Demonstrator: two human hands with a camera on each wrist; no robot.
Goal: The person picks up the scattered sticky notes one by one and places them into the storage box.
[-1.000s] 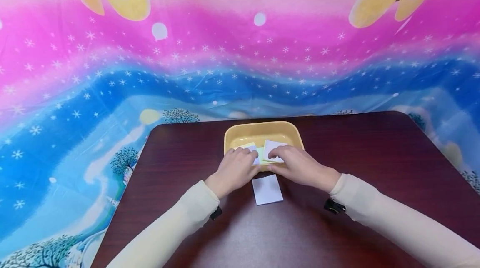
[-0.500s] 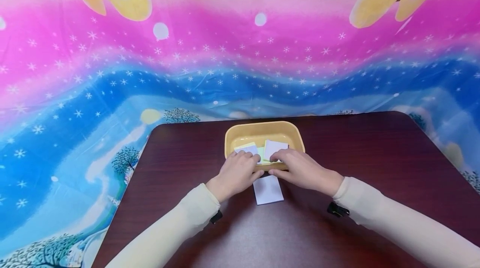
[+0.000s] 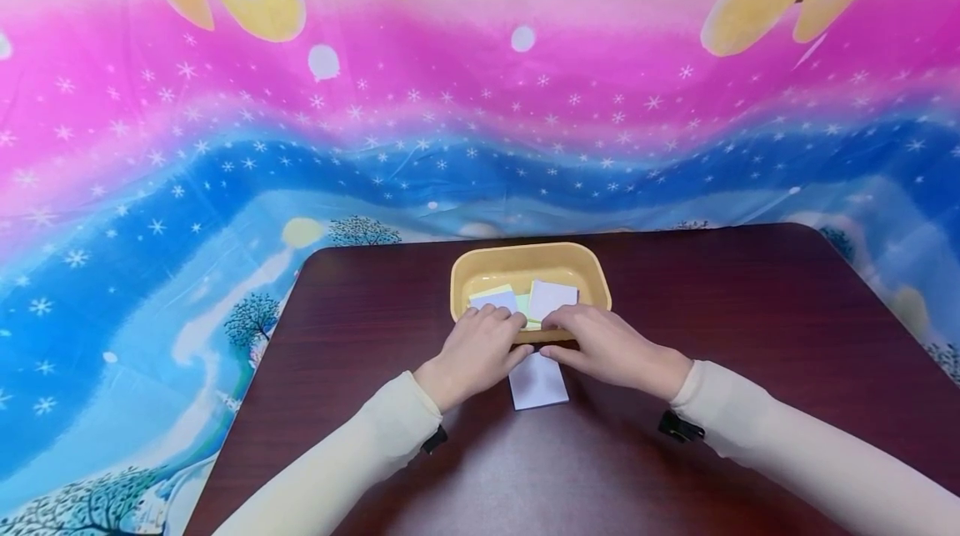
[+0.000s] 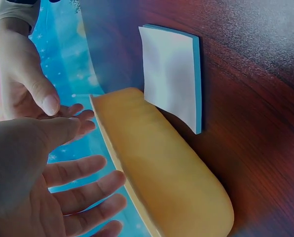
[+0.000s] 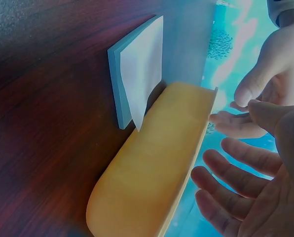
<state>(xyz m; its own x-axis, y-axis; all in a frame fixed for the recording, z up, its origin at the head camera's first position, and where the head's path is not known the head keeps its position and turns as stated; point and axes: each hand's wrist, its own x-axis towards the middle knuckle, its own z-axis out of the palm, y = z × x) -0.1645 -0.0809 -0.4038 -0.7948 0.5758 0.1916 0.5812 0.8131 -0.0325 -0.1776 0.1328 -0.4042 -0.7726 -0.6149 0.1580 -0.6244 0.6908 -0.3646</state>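
A yellow plastic box (image 3: 465, 265) stands on the table with several square note pads inside. Two pads with pale tops, a left pad (image 3: 495, 297) and a right pad (image 3: 555, 300), lie over a pale green one (image 3: 525, 311). My left hand (image 3: 480, 348) hovers at the box's near rim, fingers relaxed and spread, holding nothing. Opposite it, my right hand (image 3: 611, 348) is just as loose and holds nothing, its thumb close to the left thumb. Below the thumbs, a blue-edged note pad (image 4: 171, 76) with a white top sheet lies on the table, right by the box's near wall.
The dark red-brown table (image 3: 360, 311) has rounded far corners. Behind it hangs a pink and blue cloth (image 3: 450, 102) printed with snowflakes. Black straps show at both sleeve cuffs.
Both hands have drawn back slightly toward the person, so more of the pads in the box shows. Their thumbs now overlap the top of the pad on the table.
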